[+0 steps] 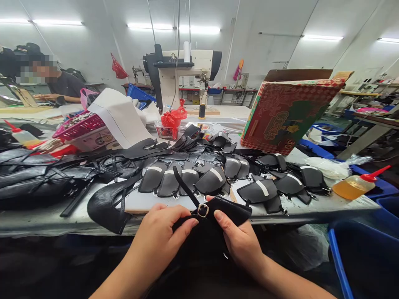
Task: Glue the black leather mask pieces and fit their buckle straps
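Just past the table's front edge, my right hand (240, 238) grips a black leather piece (232, 207), thumb on top. A small metal buckle (203, 210) sits at the left end of that piece. A thin black strap (186, 187) passes through the buckle, its free end pointing up and left. My left hand (162, 228) pinches the strap between thumb and forefinger, left of the buckle. Dark clothing behind hides the lower part of the piece. Close by on the table lie several black pieces with white strips (208, 182) and small buckles. A curved black leather piece (104, 205) rests farther left.
Black leather parts (37, 178) are heaped at left. A bottle of amber liquid (353, 187) lies tilted at right. Behind stand a red carton (289, 116), a pink basket (77, 126) and a sewing machine (174, 74). A blue bin (338, 257) is at lower right. Another person (64, 85) sits far left.
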### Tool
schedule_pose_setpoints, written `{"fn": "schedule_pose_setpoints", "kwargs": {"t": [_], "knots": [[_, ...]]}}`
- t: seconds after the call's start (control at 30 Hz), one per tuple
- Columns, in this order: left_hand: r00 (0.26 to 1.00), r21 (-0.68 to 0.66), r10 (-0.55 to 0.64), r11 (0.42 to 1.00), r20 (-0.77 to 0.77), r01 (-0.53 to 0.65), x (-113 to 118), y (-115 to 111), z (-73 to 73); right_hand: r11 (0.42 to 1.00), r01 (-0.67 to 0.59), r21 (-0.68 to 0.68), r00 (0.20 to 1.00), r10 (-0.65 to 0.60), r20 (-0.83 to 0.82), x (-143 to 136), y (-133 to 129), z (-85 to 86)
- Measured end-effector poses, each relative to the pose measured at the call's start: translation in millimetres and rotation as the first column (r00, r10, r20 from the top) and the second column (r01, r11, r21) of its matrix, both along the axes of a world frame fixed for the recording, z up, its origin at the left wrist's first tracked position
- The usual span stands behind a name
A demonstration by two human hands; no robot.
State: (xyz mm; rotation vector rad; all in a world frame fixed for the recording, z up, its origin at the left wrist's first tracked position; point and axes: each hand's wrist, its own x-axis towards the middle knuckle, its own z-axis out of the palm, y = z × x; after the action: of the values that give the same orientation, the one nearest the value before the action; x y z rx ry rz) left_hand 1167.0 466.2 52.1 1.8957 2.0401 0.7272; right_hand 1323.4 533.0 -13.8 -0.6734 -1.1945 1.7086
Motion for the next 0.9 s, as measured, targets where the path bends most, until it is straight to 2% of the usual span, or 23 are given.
{"fn": "schedule_pose_setpoints", "kwargs": {"t": [0.3,0.53,0.73,0.9], "knots": [[0.998,-0.022,0.041,0.999,0.045,-0.04,-0.9,0.6,-2.1,0.997,-0.019,-0.08,0.998,0.014,-0.055,-0.8,-1.3,-2.3],[0.995,-0.065,0.055,0.997,0.087,-0.049,-1.8,1.6,-1.8,1.0,0.0,-0.01,1.0,0.0,-0.028,-1.8,-0.2,-5.8],[0.996,-0.07,0.057,0.996,0.063,-0.052,-0.2,1.9,-3.5,0.999,-0.017,-0.042,0.999,0.016,-0.034,-0.4,-2.2,-2.5],[0.994,-0.061,0.068,0.996,0.085,-0.063,0.3,1.3,-5.0,1.0,0.0,-0.024,0.999,-0.001,-0.038,-1.0,-1.0,-6.8]]}}
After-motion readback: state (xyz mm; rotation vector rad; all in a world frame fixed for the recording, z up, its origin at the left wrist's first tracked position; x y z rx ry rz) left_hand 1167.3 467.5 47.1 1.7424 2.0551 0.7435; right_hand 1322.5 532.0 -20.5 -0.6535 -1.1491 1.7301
